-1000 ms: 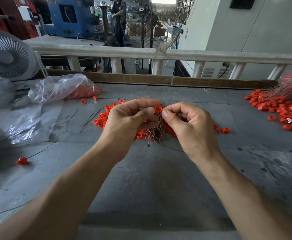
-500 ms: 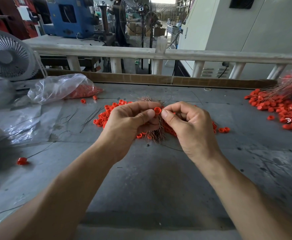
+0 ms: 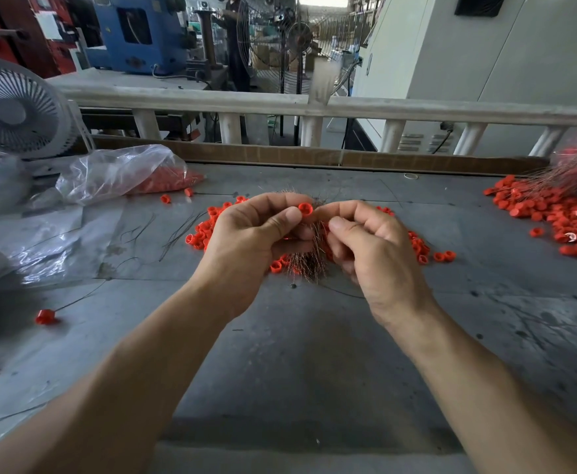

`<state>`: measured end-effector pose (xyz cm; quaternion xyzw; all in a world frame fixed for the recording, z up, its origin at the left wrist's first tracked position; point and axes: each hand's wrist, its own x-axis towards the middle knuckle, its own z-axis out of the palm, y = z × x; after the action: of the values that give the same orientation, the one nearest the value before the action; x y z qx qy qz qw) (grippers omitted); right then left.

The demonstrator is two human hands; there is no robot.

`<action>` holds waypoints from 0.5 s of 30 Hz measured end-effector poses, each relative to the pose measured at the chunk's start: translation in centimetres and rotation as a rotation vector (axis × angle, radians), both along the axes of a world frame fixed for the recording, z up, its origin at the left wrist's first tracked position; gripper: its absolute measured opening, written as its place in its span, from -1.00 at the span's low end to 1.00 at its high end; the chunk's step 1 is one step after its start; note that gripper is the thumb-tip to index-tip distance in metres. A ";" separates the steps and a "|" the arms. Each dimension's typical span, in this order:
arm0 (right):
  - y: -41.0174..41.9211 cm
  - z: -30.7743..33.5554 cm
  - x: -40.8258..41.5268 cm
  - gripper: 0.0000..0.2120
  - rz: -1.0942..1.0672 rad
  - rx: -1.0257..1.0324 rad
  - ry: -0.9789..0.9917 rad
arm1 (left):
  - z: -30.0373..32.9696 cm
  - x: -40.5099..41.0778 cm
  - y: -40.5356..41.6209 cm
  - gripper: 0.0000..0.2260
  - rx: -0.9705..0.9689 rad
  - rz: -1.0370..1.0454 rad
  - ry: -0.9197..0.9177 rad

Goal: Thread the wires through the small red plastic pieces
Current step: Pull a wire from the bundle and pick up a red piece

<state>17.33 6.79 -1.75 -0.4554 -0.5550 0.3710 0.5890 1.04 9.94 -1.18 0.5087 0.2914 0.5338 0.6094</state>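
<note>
The left hand (image 3: pixel 246 244) holds a small red plastic piece (image 3: pixel 305 209) pinched between thumb and forefinger, its open side facing the camera. Below that grip, the curled lower fingers of the same hand clamp a bundle of thin copper-coloured wires (image 3: pixel 309 265), whose ends fan out toward the grey surface (image 3: pixel 314 354). The right hand (image 3: pixel 372 248) sits just beside the piece, fingers curled, thumb and forefinger closed together at the wire ends; whether a single wire lies between them cannot be told. Behind and under both hands a loose pile of red pieces (image 3: pixel 208 230) lies on the surface. Well off to the right of the grip lies a larger heap of red pieces with wires (image 3: pixel 564 217). To the left are a clear plastic bag (image 3: pixel 122 172) and a lone threaded piece (image 3: pixel 45 316).
</note>
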 end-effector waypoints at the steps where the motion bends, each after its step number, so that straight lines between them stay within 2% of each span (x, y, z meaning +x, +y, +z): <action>1: -0.1 0.1 0.0 -0.80 0.003 -0.011 0.004 | 0.0 0.0 0.0 -0.86 -0.010 -0.004 -0.012; 8: -0.4 0.2 -0.5 -0.74 0.123 -0.086 0.019 | 0.4 0.0 -0.2 -0.86 -0.076 -0.068 -0.078; 10: -0.3 0.2 -0.2 -0.78 0.134 -0.086 -0.048 | 0.4 -0.1 -0.2 -0.86 -0.082 -0.082 -0.086; 12: 0.0 0.3 0.5 -0.85 0.037 -0.066 -0.237 | 0.4 -0.2 -0.1 -0.85 -0.088 -0.088 -0.098; 15: 0.8 0.5 2.7 -0.92 -0.294 -0.022 -0.485 | 0.3 -0.3 0.0 -0.85 -0.099 -0.064 -0.079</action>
<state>20.06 7.59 -1.23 -0.6127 -0.6037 0.1680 0.4817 0.72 9.95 -0.92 0.4653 0.2767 0.5189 0.6615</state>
